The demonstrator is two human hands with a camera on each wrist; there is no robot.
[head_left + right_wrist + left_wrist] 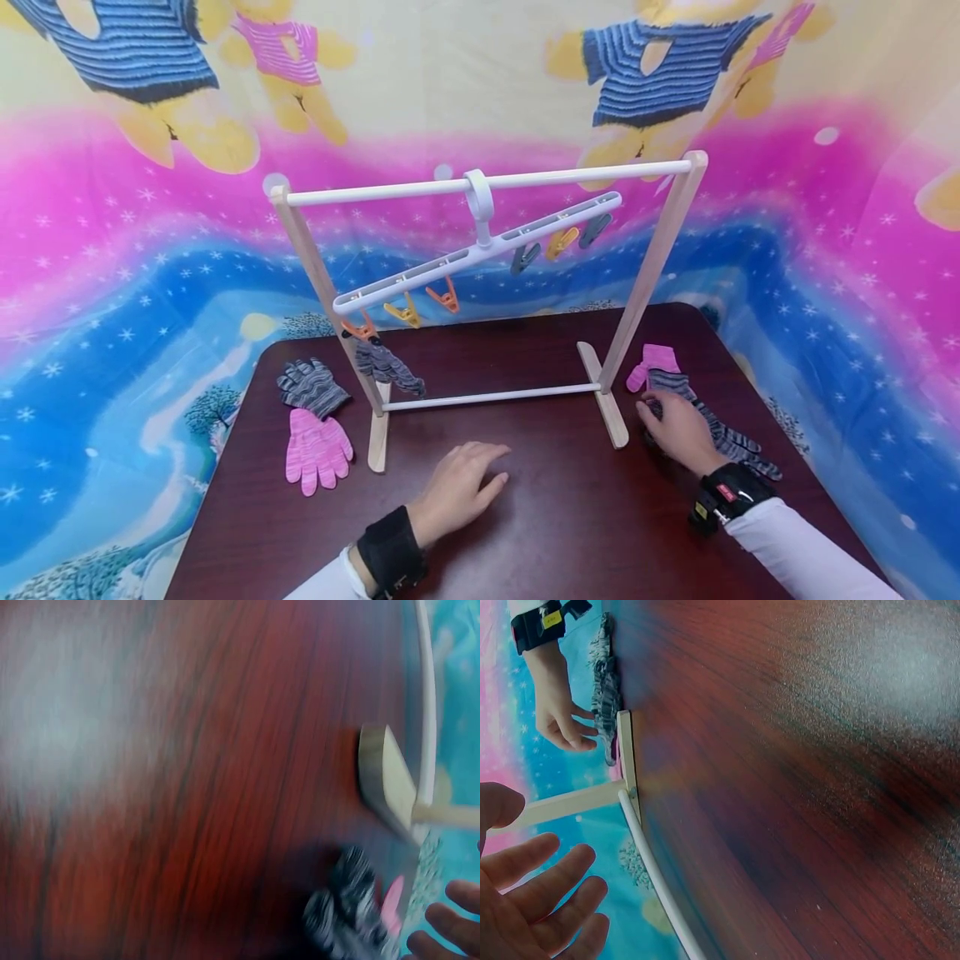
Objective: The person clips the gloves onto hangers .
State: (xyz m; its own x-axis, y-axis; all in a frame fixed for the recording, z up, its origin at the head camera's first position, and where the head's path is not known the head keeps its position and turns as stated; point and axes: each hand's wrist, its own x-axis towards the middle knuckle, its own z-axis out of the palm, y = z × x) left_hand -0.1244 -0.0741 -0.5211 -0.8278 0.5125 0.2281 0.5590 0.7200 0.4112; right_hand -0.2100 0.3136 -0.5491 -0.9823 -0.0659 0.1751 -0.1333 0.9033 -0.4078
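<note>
My right hand point(678, 429) hovers over a grey-and-black striped glove point(742, 454) on the right of the table, fingers loosely bent and nothing held. In the right wrist view its fingertips point(450, 922) stay apart from the bunched glove point(349, 900). A pink glove point(660, 358) lies just behind, partly covered by the striped one. My left hand point(461, 483), fingers relaxed, is empty over the middle front of the table. From the white clip hanger point(483, 248) another striped glove point(386, 367) dangles at the left end, held by an orange clothespin point(360, 327).
A wooden stand point(637, 283) with a white top bar point(585, 175) carries the tilted hanger. Several clothespins, such as a yellow one point(562, 242), hang along it. On the left lie a striped glove point(313, 387) and a pink glove point(318, 450). Printed cloth surrounds the table.
</note>
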